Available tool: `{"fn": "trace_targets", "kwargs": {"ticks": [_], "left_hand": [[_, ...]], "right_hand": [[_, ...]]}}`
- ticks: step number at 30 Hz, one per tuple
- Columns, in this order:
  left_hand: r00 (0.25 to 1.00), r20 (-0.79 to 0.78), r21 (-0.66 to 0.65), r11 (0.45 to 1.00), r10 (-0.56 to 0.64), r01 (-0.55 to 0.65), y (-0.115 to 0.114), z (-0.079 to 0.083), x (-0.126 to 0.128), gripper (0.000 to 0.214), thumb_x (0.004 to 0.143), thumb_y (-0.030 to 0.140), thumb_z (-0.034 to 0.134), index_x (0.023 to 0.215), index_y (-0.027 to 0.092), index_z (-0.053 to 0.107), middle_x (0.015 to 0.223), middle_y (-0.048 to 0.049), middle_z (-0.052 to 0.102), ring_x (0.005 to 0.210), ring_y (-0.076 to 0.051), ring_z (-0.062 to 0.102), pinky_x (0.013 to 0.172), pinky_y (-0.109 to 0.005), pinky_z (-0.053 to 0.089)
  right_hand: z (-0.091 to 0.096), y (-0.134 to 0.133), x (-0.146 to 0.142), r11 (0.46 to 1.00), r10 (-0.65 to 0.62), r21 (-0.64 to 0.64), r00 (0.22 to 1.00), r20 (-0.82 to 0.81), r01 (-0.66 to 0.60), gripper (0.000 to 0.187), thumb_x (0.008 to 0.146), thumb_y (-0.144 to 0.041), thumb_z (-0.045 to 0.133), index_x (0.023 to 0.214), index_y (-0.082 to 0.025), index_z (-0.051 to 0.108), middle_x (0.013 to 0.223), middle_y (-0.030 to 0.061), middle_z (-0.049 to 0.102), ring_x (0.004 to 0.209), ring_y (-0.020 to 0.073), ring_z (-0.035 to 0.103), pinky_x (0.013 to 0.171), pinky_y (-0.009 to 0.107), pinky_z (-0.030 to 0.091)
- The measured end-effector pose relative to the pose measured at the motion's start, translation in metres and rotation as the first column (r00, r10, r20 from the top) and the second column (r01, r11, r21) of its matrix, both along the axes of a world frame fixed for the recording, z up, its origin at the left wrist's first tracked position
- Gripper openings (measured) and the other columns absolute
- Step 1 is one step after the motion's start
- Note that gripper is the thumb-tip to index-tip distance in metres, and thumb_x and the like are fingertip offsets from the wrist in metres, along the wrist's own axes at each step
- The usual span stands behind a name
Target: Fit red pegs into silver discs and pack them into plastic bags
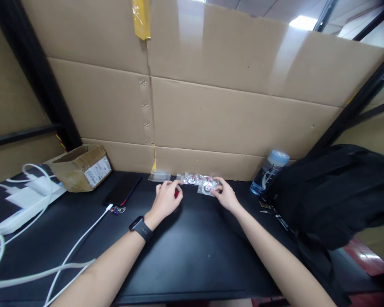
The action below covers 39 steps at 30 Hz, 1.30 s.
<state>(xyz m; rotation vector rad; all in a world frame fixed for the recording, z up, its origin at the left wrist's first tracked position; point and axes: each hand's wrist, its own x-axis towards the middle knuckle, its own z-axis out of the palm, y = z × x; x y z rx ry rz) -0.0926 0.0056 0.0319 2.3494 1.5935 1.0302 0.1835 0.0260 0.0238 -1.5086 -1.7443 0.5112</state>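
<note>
At the back of the black table [192, 256], my right hand [226, 197] pinches the edge of a small clear plastic packet [207, 186] with a round, ring-like item and red marks in it. Several similar shiny packets [191, 178] lie in a row behind it, against the cardboard. My left hand [167, 199], a dark watch on its wrist, curls its fingers around a small red object [176, 193]. Most of that object is hidden by the fingers, so its kind does not show. Just beyond the left hand lies a flat clear plastic bag [160, 175].
A cardboard panel [198, 115] closes off the back. Left stand an open cardboard box [80, 168], a dark phone-like slab [121, 190], a keychain [117, 210] and white cables [83, 238]. To the right are a blue-lidded bottle [269, 172] and a black backpack [333, 192].
</note>
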Motion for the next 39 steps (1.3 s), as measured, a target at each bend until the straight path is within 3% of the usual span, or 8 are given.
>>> {"fn": "trace_targets", "kwargs": {"ticks": [4,8,13,19,23,30,35,39], "left_hand": [[0.995,0.028,0.004,0.995,0.100,-0.100,0.016,0.002,-0.024,0.021,0.087,0.021,0.055,0.105,0.025,0.066,0.096,-0.0023,0.074,0.105,-0.026,0.061,0.090,-0.039,0.038],[0.995,0.028,-0.027,0.995,0.096,-0.095,0.023,-0.005,-0.033,0.020,0.086,0.020,0.055,0.102,0.024,0.067,0.096,-0.0025,0.074,0.100,-0.026,0.063,0.088,-0.038,0.041],[1.000,0.014,-0.026,1.000,0.017,-0.016,0.022,-0.007,-0.030,0.017,0.085,0.019,0.056,0.095,0.023,0.069,0.096,-0.0032,0.073,0.096,-0.023,0.064,0.090,-0.037,0.045],[1.000,-0.011,-0.002,1.000,-0.018,0.018,0.019,-0.003,-0.029,0.018,0.088,0.018,0.055,0.096,0.023,0.069,0.100,-0.0044,0.072,0.100,-0.024,0.063,0.093,-0.038,0.045],[0.996,-0.088,-0.007,1.000,-0.011,0.011,0.019,-0.003,-0.034,0.021,0.088,0.018,0.056,0.101,0.024,0.070,0.108,-0.0060,0.070,0.109,-0.027,0.062,0.095,-0.041,0.043],[0.977,-0.170,-0.052,0.991,-0.132,0.125,0.016,-0.006,-0.034,0.020,0.092,0.022,0.056,0.102,0.026,0.072,0.109,-0.0053,0.069,0.108,-0.025,0.060,0.094,-0.040,0.040],[0.964,-0.202,-0.070,0.985,-0.171,0.160,0.014,-0.008,-0.029,0.016,0.089,0.023,0.061,0.101,0.027,0.072,0.106,-0.0044,0.068,0.104,-0.025,0.059,0.092,-0.039,0.039],[0.960,-0.243,-0.058,0.990,-0.136,0.126,0.014,-0.005,-0.029,0.007,0.087,0.026,0.066,0.093,0.024,0.070,0.103,-0.0049,0.067,0.104,-0.025,0.056,0.090,-0.039,0.039]], "right_hand": [[0.015,0.050,-0.008,1.000,-0.010,-0.030,1.000,-0.022,0.010,0.055,0.077,-0.025,0.068,0.130,-0.028,0.053,0.080,-0.0030,0.072,0.077,0.0193,0.068,0.079,0.034,0.048],[0.025,0.074,-0.030,0.989,-0.088,-0.104,0.983,0.163,0.106,0.049,0.079,-0.022,0.066,0.126,-0.028,0.052,0.088,-0.0009,0.073,0.094,0.0221,0.066,0.089,0.041,0.042],[0.015,0.065,-0.057,0.952,-0.266,-0.044,0.890,0.370,0.303,0.038,0.083,-0.018,0.059,0.120,-0.023,0.051,0.113,0.0104,0.069,0.109,0.0293,0.062,0.095,0.049,0.034],[0.004,0.048,-0.061,0.958,-0.282,0.050,0.892,0.353,0.282,0.033,0.085,-0.023,0.060,0.116,-0.021,0.053,0.118,0.0119,0.063,0.111,0.0293,0.059,0.093,0.046,0.037],[0.001,0.042,-0.041,0.983,-0.180,0.036,0.932,0.314,0.178,0.030,0.081,-0.020,0.062,0.111,-0.021,0.058,0.110,0.0078,0.063,0.107,0.0265,0.060,0.090,0.042,0.041],[-0.008,0.010,0.023,0.979,0.196,0.009,0.964,0.181,-0.201,0.025,0.079,-0.022,0.065,0.104,-0.021,0.065,0.105,0.0057,0.063,0.097,0.0211,0.062,0.089,0.035,0.049],[0.004,-0.015,0.055,0.959,0.285,-0.083,0.912,0.296,-0.272,0.037,0.076,-0.027,0.075,0.112,-0.023,0.068,0.113,0.0076,0.064,0.106,0.0246,0.061,0.097,0.039,0.047],[0.009,-0.016,0.065,0.949,0.304,-0.195,0.892,0.336,-0.250,0.035,0.072,-0.024,0.078,0.106,-0.023,0.070,0.105,0.0058,0.065,0.093,0.0223,0.064,0.087,0.034,0.049]]}}
